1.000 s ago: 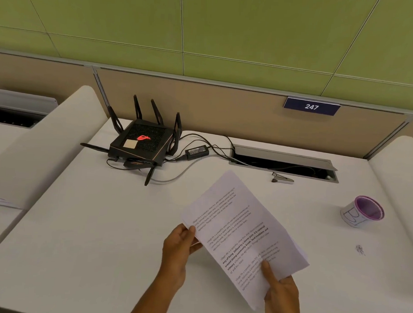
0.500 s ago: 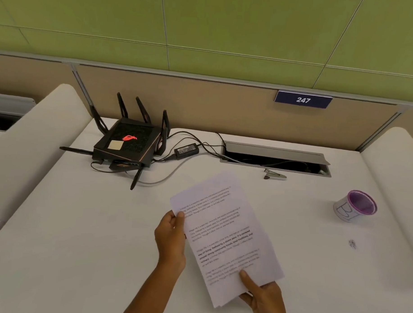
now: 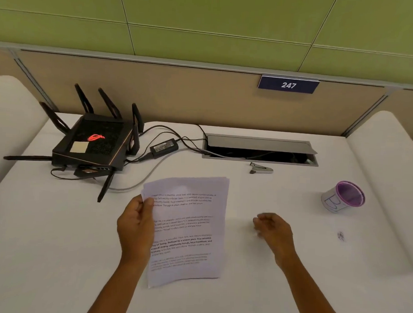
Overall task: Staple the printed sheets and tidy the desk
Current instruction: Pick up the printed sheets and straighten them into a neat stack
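Observation:
A stack of printed sheets (image 3: pixel 189 228) is held just above the white desk (image 3: pixel 57 244), text side up and squared to me. My left hand (image 3: pixel 136 226) grips the sheets along their left edge, thumb on top. To the right of the sheets, apart from them, my right hand (image 3: pixel 272 229) hovers with loosely curled fingers and nothing in it. A small grey stapler (image 3: pixel 261 169) lies on the desk beyond the sheets, in front of the cable hatch.
A black router (image 3: pixel 93 143) with several antennas, a power brick (image 3: pixel 163 146) and cables fill the back left. An open cable hatch (image 3: pixel 259 148) sits at the back. A purple-rimmed cup (image 3: pixel 343 196) lies tipped at the right, with a small dark scrap (image 3: pixel 340 236) in front of it.
The sheets have turned from a diagonal to straight and shifted left. My right hand has let go of their lower edge and moved off to the right.

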`<state>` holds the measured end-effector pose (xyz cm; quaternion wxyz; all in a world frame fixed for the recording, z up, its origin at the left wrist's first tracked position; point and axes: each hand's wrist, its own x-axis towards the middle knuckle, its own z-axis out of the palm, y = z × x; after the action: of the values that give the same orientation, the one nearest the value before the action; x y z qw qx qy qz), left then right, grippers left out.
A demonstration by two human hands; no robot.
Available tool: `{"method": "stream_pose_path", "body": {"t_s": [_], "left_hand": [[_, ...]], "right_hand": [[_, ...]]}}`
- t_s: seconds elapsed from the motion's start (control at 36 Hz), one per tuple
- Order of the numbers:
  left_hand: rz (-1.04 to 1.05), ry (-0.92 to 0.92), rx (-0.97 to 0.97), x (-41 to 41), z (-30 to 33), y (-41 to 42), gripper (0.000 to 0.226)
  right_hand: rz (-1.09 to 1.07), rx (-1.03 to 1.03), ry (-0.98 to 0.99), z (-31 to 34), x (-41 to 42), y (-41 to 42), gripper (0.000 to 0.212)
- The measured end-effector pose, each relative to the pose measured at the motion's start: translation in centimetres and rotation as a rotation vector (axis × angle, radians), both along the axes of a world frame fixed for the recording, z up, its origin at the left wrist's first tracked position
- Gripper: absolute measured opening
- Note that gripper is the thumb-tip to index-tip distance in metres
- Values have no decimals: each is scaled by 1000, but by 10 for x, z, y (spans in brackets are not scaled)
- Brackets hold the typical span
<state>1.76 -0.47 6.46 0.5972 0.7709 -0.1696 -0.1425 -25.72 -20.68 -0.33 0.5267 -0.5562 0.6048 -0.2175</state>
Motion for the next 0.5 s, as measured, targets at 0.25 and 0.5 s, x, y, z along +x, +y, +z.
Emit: {"method": "stream_pose_path", "body": {"t_s": [0.25,0.5], "left_hand": [[-167,-116,86,28,19,-26,30],[-381,-25,264,46,-2,-41,16]], "right_hand": [[328,-436,485,6,69,-112,68],[559,-424,771,-2,95,-163,73]]}}
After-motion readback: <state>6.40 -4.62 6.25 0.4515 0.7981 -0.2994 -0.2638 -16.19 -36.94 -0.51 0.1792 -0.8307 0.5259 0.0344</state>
